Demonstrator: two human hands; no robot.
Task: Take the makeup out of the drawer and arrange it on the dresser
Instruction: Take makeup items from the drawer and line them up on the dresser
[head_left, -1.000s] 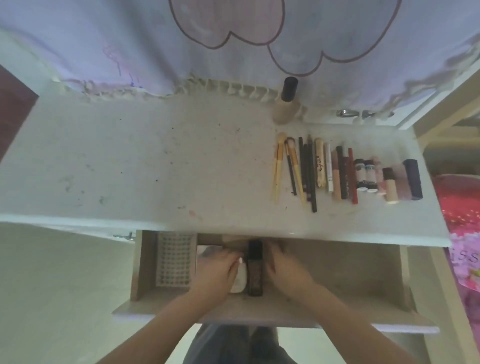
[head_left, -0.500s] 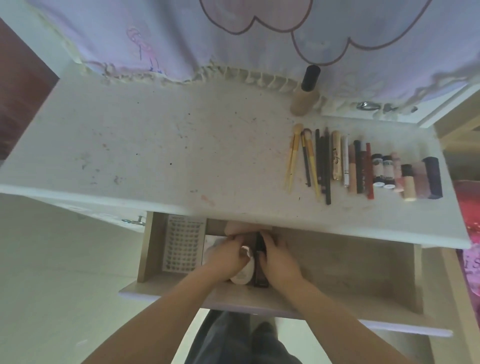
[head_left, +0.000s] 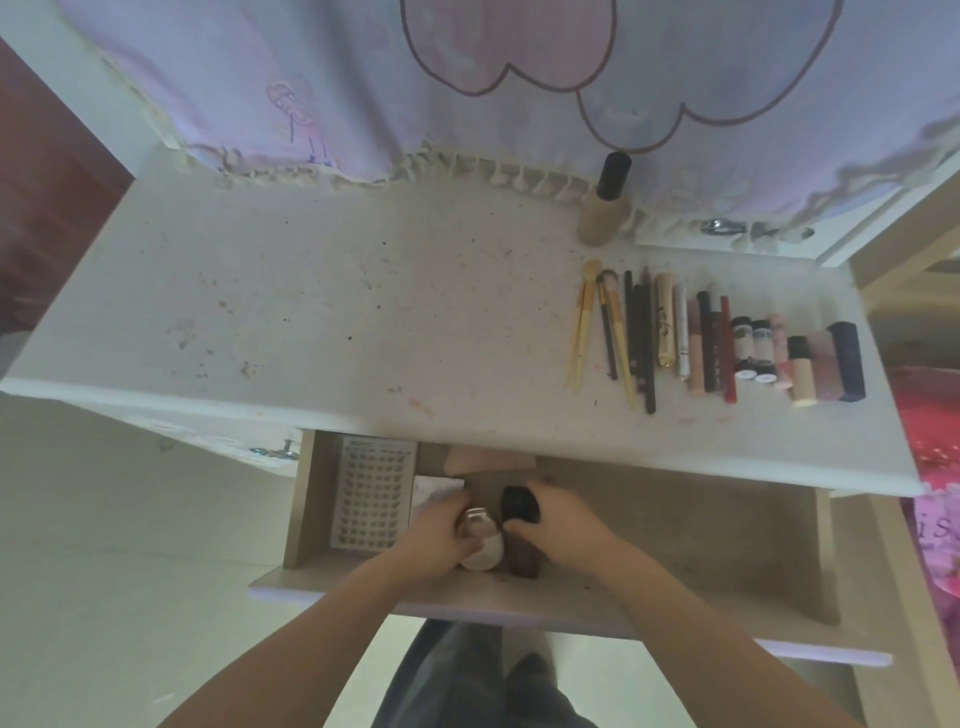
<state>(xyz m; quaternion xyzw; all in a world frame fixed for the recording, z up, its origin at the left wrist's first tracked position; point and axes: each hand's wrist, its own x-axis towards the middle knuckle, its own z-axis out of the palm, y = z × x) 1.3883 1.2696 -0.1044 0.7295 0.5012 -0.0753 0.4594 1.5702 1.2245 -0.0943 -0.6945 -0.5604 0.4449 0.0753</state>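
White dresser (head_left: 363, 312) above, open drawer (head_left: 675, 519) below: your right hand (head_left: 561, 525) grips the dark bottle (head_left: 519, 506), its length pointing away from you; your left hand (head_left: 436, 530) holds the pale jar (head_left: 480, 551) beside it.

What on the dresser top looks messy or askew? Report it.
The dresser top is speckled with dark flecks and reddish smudges. The row of makeup lies fairly parallel, though the yellow brushes at its left end splay slightly. Nothing looks spilled or broken.

Soft, dim daylight; hazy, slightly blurred view, wide-angle bending at the edges
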